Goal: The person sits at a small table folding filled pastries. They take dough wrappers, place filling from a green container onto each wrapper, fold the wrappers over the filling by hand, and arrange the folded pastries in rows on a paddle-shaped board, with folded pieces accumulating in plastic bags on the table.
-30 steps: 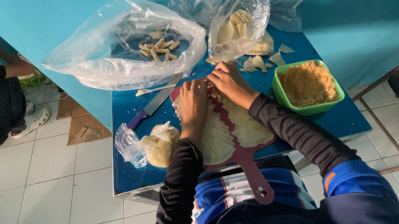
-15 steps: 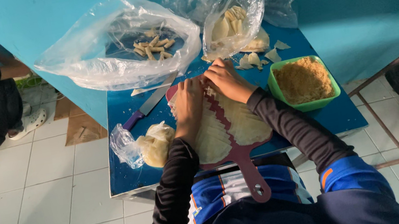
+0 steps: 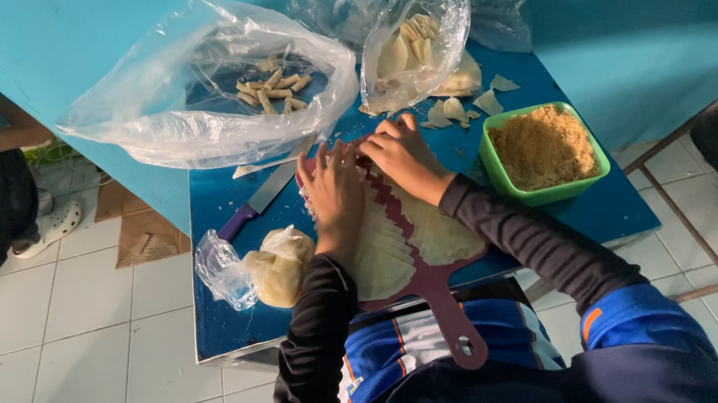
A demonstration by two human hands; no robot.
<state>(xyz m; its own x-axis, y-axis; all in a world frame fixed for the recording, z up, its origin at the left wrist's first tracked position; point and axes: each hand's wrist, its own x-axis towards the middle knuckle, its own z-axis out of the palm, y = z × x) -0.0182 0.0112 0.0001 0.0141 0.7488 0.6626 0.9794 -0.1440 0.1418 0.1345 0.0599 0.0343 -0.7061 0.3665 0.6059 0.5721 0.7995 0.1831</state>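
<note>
Pale dough sheet point(image 3: 405, 242), cut into strips, lies on a red board point(image 3: 437, 290) under both hands. The left hand point(image 3: 333, 191) and right hand point(image 3: 400, 156) press side by side at the sheet's far edge, fingers bent over it, gripping nothing else that shows. Rolling well likely needs even pressure from both. Left of the hands lie a knife point(image 3: 257, 204) and bagged dough point(image 3: 277, 264); right, a green tub point(image 3: 545, 151) of crumbs on the blue worktop point(image 3: 614, 212).

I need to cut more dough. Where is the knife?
In the head view, the knife lies on the blue table, beside the left hand, between the big plastic bag and dough bag.
</note>
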